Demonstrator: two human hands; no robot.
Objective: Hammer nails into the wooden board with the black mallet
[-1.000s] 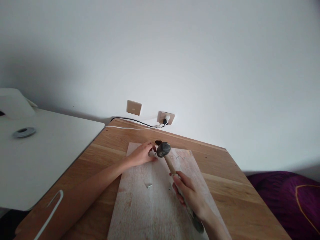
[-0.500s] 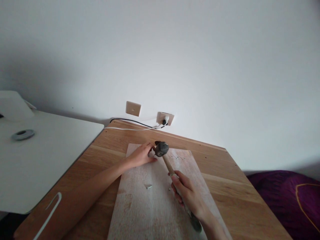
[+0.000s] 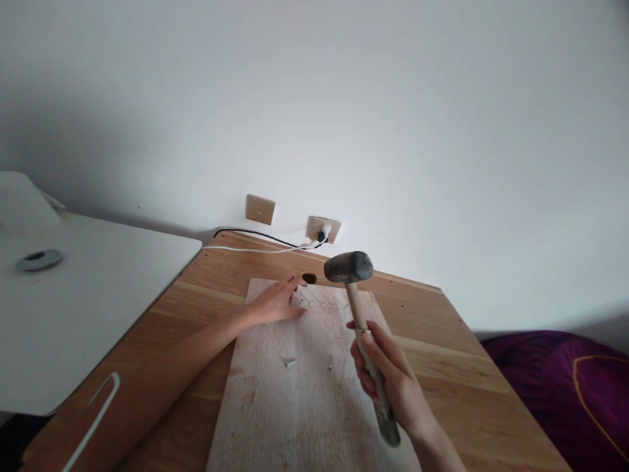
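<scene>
My right hand (image 3: 386, 367) grips the wooden handle of a mallet (image 3: 350, 267) with a dark head. The mallet is raised above the far right part of a whitish wooden board (image 3: 265, 400). My left hand (image 3: 280, 300) rests on the board's far left part, its thumb and fingers apart beside the left end of a row of nails (image 3: 323, 303). Several nails stand in that row along the far edge. Nearer to me, a small nail (image 3: 289, 362) and another nail (image 3: 331, 362) are on the board; I cannot tell whether they are fixed in it.
The board lies on a wooden table (image 3: 442, 367) against a white wall. A dark round hole (image 3: 309, 278) is in the tabletop behind the board. Cables run to a wall socket (image 3: 323, 230). A white table (image 3: 122, 282) with a grey ring (image 3: 39, 260) stands left; purple fabric (image 3: 550, 387) lies right.
The mallet has moved up and to the right, away from my left hand, uncovering the row of nails. My left hand has stayed almost in place, its fingers a little more apart.
</scene>
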